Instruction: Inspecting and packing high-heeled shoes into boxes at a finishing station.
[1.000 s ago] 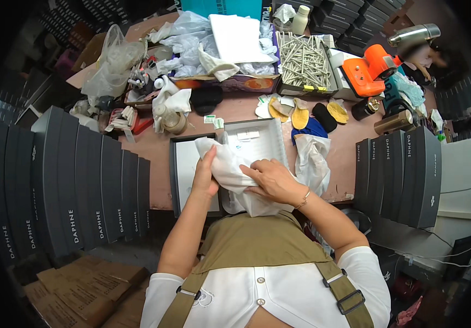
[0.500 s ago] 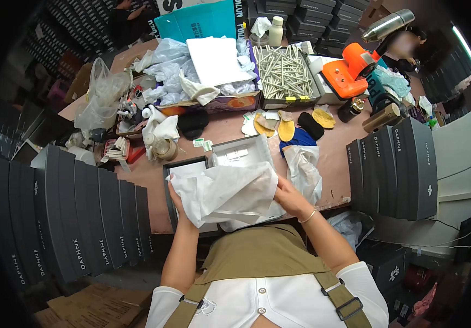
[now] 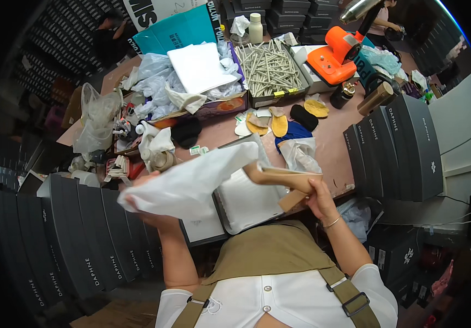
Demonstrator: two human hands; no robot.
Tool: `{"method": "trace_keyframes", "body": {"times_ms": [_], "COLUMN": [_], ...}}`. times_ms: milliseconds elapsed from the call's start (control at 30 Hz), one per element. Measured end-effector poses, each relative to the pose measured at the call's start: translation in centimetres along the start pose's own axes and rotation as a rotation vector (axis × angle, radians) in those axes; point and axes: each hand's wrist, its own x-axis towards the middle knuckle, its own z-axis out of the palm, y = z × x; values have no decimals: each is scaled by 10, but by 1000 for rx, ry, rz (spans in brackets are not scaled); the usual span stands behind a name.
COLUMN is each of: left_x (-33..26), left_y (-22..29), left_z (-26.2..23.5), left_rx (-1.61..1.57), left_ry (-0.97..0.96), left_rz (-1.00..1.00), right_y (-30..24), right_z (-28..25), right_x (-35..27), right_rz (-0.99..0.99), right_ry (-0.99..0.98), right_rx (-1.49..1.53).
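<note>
A tan high-heeled shoe (image 3: 279,177) is gripped in my right hand (image 3: 321,201), its block heel pointing down. Over to the left, my left hand (image 3: 150,210) is closed on a white shoe bag (image 3: 192,177), which stretches toward the shoe's toe and partly covers the fingers. Below both lies an open shoebox (image 3: 249,202) lined with white paper. The dark-rimmed box lid (image 3: 202,224) sits to its left, partly beneath the bag. Another white shoe bag (image 3: 299,154) rests beyond the shoe, its contents hidden.
Grey shoebox stacks flank me at left (image 3: 82,235) and right (image 3: 391,147). Across the table stand a carton of crumpled plastic (image 3: 202,112) and a box of pale sticks (image 3: 271,68). An orange device (image 3: 331,60) is at the far right. Insoles (image 3: 279,126) lie midway.
The tan shoe has come out of the white bag into my right hand. My left hand has drawn the bag away to the left, and the hands are farther apart.
</note>
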Motion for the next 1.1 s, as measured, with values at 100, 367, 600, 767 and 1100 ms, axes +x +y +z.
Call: {"method": "trace_keyframes", "body": {"times_ms": [100,367,600,767,1100], "left_x": [-59,-102,-135,-108,-111], "left_y": [-33,-79,-74,-109,-72], "left_z": [42,69,69,55,70], "left_rx": [671,-793,-146,-173,-21], "left_ry": [-966,-289,-309,-380,-466], "left_rz": [61,-1026,-667,-1000,-750], "right_y": [-26,-2,40,6,23], "right_z": [20,53,70,21,-55], "right_x": [-2,-28,-11,-3,90], "right_rz": [-263,-389,-467,-243,-389], "right_ry": [121,-278,-428,-336,236], "right_rx": [-192,-579,-1040,-1203,-1526]}}
